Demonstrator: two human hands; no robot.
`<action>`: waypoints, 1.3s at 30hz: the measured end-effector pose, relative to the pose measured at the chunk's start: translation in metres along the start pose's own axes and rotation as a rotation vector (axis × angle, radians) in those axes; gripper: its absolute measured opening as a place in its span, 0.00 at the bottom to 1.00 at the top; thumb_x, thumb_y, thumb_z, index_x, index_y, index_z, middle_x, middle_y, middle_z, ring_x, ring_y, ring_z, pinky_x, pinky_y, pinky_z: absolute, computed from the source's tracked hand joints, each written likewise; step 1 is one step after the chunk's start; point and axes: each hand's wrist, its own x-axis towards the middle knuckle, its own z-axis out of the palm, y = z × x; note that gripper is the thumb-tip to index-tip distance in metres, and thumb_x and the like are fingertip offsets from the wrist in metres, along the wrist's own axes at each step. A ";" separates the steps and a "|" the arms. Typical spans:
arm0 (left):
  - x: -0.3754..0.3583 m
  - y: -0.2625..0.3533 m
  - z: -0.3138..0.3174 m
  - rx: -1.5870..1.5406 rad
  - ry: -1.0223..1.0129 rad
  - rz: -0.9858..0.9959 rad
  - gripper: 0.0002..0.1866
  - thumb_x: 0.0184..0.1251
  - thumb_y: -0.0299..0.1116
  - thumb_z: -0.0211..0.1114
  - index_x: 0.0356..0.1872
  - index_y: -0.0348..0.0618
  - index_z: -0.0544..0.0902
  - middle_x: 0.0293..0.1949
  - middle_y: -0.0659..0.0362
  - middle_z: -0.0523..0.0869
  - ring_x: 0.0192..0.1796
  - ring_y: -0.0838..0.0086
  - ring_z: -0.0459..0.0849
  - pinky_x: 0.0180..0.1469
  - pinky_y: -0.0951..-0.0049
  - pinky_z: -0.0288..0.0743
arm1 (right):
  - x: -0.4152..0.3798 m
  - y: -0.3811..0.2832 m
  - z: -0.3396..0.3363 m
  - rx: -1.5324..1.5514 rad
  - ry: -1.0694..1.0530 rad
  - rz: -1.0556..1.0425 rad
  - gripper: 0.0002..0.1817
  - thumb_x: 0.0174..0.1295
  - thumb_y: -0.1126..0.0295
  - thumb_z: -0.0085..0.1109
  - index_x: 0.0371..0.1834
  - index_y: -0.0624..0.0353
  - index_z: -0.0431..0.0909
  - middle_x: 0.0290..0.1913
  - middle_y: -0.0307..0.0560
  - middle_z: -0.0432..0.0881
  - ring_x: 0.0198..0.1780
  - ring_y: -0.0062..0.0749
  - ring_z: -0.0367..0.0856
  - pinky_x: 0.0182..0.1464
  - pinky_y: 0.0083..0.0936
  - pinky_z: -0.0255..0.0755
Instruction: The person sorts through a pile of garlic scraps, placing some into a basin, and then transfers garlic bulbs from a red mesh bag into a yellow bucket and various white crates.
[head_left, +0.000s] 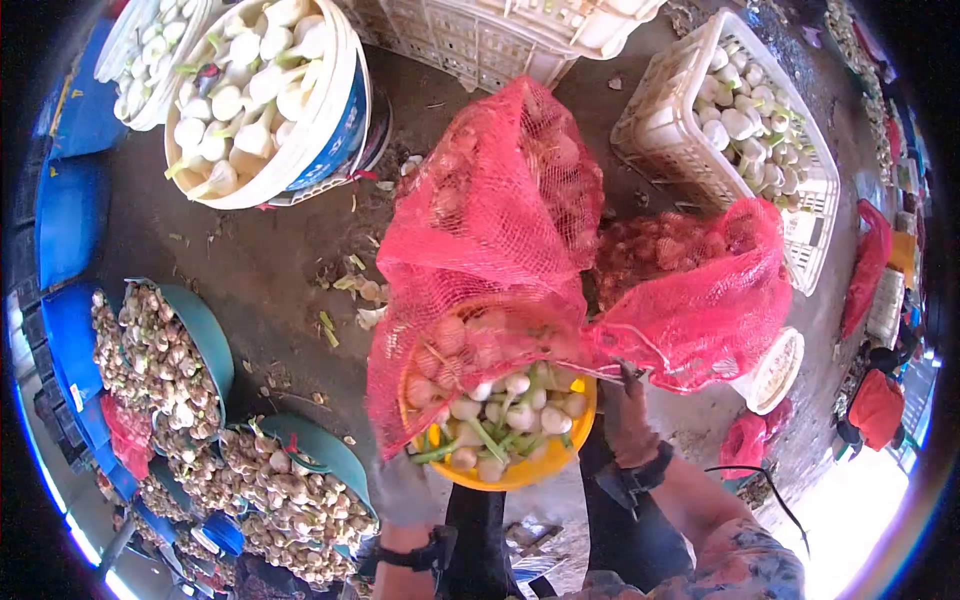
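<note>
A red mesh bag, bulging with garlic bulbs at its far end, lies with its mouth pulled over a yellow basin. Inside the basin are white bulbs with green stems, partly covered by the mesh. My left hand, somewhat blurred, grips the bag's lower left edge beside the basin. At the right side of the mouth, my right hand is closed on the bag's edge. A second red mesh bag of bulbs lies against the first, just beyond my right hand.
A white bucket of bulbs stands at the upper left. White crates stand at the back and upper right. Teal tubs and heaps of garlic lie to the left. A small white basket is at the right.
</note>
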 end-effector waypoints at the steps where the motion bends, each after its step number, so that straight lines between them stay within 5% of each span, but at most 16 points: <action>1: 0.017 0.018 -0.037 0.002 0.033 0.100 0.21 0.61 0.26 0.57 0.58 0.37 0.73 0.53 0.47 0.79 0.54 0.57 0.77 0.58 0.62 0.70 | -0.009 -0.025 0.008 -0.086 0.029 -0.011 0.20 0.71 0.72 0.46 0.66 0.60 0.64 0.54 0.47 0.75 0.54 0.33 0.75 0.60 0.30 0.71; 3: 0.046 0.055 -0.098 0.007 0.078 0.202 0.16 0.65 0.26 0.55 0.54 0.38 0.76 0.50 0.51 0.81 0.52 0.66 0.79 0.54 0.67 0.74 | -0.018 -0.079 0.031 -0.168 0.049 -0.029 0.19 0.71 0.72 0.46 0.64 0.61 0.65 0.51 0.46 0.76 0.52 0.33 0.76 0.59 0.30 0.72; 5: 0.068 0.092 -0.136 -0.731 0.158 -0.285 0.16 0.64 0.26 0.57 0.52 0.37 0.77 0.50 0.52 0.81 0.51 0.65 0.80 0.54 0.65 0.73 | -0.019 -0.134 0.062 -0.164 0.003 -0.088 0.19 0.70 0.68 0.50 0.62 0.59 0.69 0.42 0.40 0.77 0.43 0.25 0.77 0.48 0.24 0.75; 7: 0.109 0.117 -0.142 -0.960 0.324 -0.150 0.16 0.63 0.27 0.60 0.52 0.38 0.77 0.50 0.52 0.82 0.50 0.65 0.81 0.54 0.63 0.73 | 0.005 -0.159 0.079 -0.145 -0.018 -0.122 0.19 0.69 0.66 0.52 0.61 0.58 0.70 0.37 0.37 0.78 0.38 0.20 0.78 0.43 0.21 0.77; 9: 0.158 0.117 -0.116 -1.059 0.431 -0.208 0.15 0.69 0.34 0.56 0.51 0.37 0.77 0.50 0.52 0.81 0.49 0.66 0.80 0.53 0.64 0.74 | 0.039 -0.171 0.087 -0.563 -0.013 -0.219 0.22 0.65 0.76 0.50 0.63 0.67 0.68 0.54 0.50 0.76 0.52 0.38 0.78 0.57 0.30 0.71; 11: 0.208 0.149 -0.122 -1.532 0.388 -0.465 0.29 0.73 0.54 0.46 0.56 0.37 0.75 0.51 0.54 0.80 0.53 0.65 0.79 0.56 0.64 0.73 | 0.060 -0.182 0.090 -0.614 -0.064 -0.278 0.22 0.64 0.76 0.50 0.62 0.68 0.68 0.56 0.52 0.76 0.54 0.40 0.77 0.58 0.30 0.71; 14: 0.222 0.155 -0.125 -1.489 0.358 -0.427 0.29 0.72 0.54 0.46 0.55 0.35 0.76 0.51 0.53 0.81 0.53 0.64 0.79 0.56 0.64 0.73 | 0.080 -0.162 0.068 -0.744 -0.143 -0.548 0.22 0.64 0.71 0.54 0.61 0.65 0.70 0.58 0.61 0.74 0.55 0.49 0.78 0.58 0.33 0.70; 16: 0.222 0.156 -0.127 -1.517 0.342 -0.494 0.29 0.72 0.53 0.47 0.55 0.34 0.75 0.53 0.52 0.80 0.53 0.63 0.80 0.57 0.64 0.73 | 0.067 -0.185 0.082 -1.167 -0.240 -0.665 0.25 0.62 0.63 0.57 0.62 0.61 0.70 0.60 0.64 0.70 0.54 0.57 0.77 0.56 0.38 0.72; 17: 0.222 0.154 -0.124 -1.497 0.363 -0.512 0.29 0.72 0.52 0.48 0.55 0.34 0.75 0.53 0.52 0.80 0.53 0.63 0.79 0.57 0.64 0.73 | 0.064 -0.191 0.082 -1.212 -0.275 -0.435 0.33 0.56 0.48 0.62 0.61 0.55 0.71 0.61 0.61 0.69 0.57 0.58 0.73 0.58 0.46 0.68; 18: 0.220 0.152 -0.123 -1.477 0.381 -0.532 0.28 0.72 0.52 0.48 0.55 0.34 0.75 0.54 0.51 0.79 0.54 0.63 0.79 0.57 0.63 0.73 | 0.064 -0.197 0.082 -1.196 -0.275 -0.435 0.33 0.56 0.48 0.62 0.61 0.55 0.71 0.61 0.61 0.69 0.57 0.58 0.73 0.58 0.46 0.68; 21: 0.214 0.147 -0.115 -1.437 0.379 -0.530 0.27 0.72 0.52 0.49 0.55 0.37 0.75 0.54 0.52 0.79 0.55 0.62 0.79 0.58 0.63 0.72 | 0.068 -0.191 0.077 -1.490 -0.447 -0.799 0.47 0.40 0.35 0.65 0.61 0.54 0.70 0.60 0.54 0.69 0.66 0.47 0.63 0.64 0.54 0.56; 26: 0.211 0.131 -0.103 -1.549 0.390 -0.602 0.25 0.72 0.51 0.48 0.57 0.40 0.74 0.54 0.53 0.80 0.54 0.62 0.79 0.58 0.63 0.73 | 0.078 -0.151 0.069 -1.346 -0.554 -0.960 0.48 0.38 0.36 0.66 0.57 0.62 0.69 0.59 0.52 0.70 0.63 0.45 0.67 0.62 0.53 0.58; 28: 0.210 0.123 -0.100 -1.442 0.323 -0.424 0.24 0.72 0.49 0.49 0.57 0.40 0.74 0.54 0.53 0.80 0.54 0.62 0.79 0.58 0.63 0.73 | 0.090 -0.132 0.065 -1.309 -0.458 -1.190 0.43 0.36 0.39 0.67 0.52 0.60 0.72 0.56 0.53 0.72 0.59 0.46 0.71 0.60 0.53 0.59; 32: 0.194 0.121 -0.109 -1.197 0.265 -0.321 0.23 0.72 0.47 0.49 0.55 0.40 0.75 0.53 0.53 0.81 0.55 0.62 0.79 0.58 0.63 0.73 | 0.091 -0.138 0.073 -1.192 -0.459 -1.195 0.38 0.34 0.44 0.69 0.47 0.57 0.75 0.50 0.50 0.75 0.51 0.46 0.75 0.58 0.52 0.62; 35: 0.176 0.094 -0.090 -1.932 0.172 -0.481 0.27 0.73 0.51 0.47 0.58 0.37 0.74 0.55 0.52 0.79 0.57 0.61 0.78 0.61 0.61 0.70 | 0.078 -0.155 0.087 -1.143 -0.475 -1.239 0.36 0.29 0.48 0.73 0.44 0.54 0.73 0.41 0.46 0.75 0.41 0.42 0.75 0.50 0.50 0.64; 39: 0.155 0.170 -0.142 -1.688 0.290 -0.342 0.28 0.72 0.52 0.47 0.59 0.38 0.74 0.57 0.52 0.78 0.60 0.61 0.75 0.64 0.61 0.66 | 0.044 -0.200 0.085 -1.118 -0.416 -1.260 0.33 0.32 0.45 0.71 0.40 0.54 0.75 0.37 0.46 0.76 0.38 0.40 0.75 0.48 0.48 0.66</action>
